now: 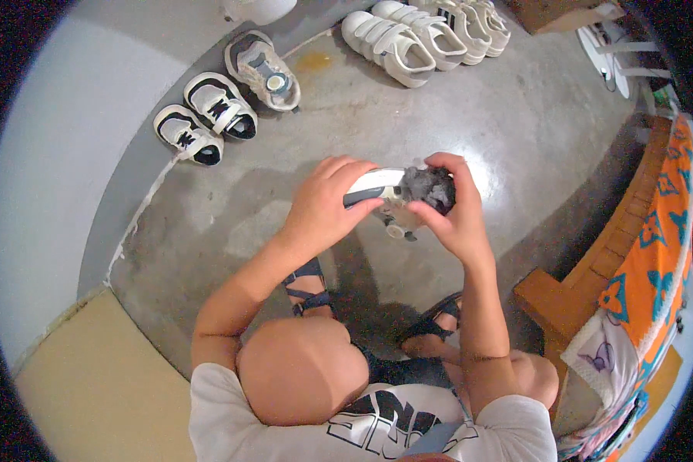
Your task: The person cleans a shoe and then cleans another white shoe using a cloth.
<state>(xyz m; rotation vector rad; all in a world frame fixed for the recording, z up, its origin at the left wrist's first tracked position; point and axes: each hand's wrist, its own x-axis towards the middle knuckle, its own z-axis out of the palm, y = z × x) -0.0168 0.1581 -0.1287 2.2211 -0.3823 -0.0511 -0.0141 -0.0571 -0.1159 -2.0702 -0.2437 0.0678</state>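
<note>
Above the floor in front of me I hold a shoe (379,179) with a thick white sole edge. My left hand (325,202) is closed round its left end, fingers over the top and thumb below. At the shoe's right end is a crumpled dark-grey clump (431,189), perhaps a rag. My right hand (460,212) grips it between thumb and fingers; whether the clump is pressed against the shoe or part of it I cannot tell. A small round light piece shows under the shoe. A similar grey-beige shoe (263,71) stands by the wall.
Black-and-white shoes (221,105) stand along the left wall (61,131). Several white shoes (393,46) line the far side. On the right are a wooden frame (604,231) and an orange patterned cloth (654,239). My sandalled feet rest on the grey concrete floor (208,223).
</note>
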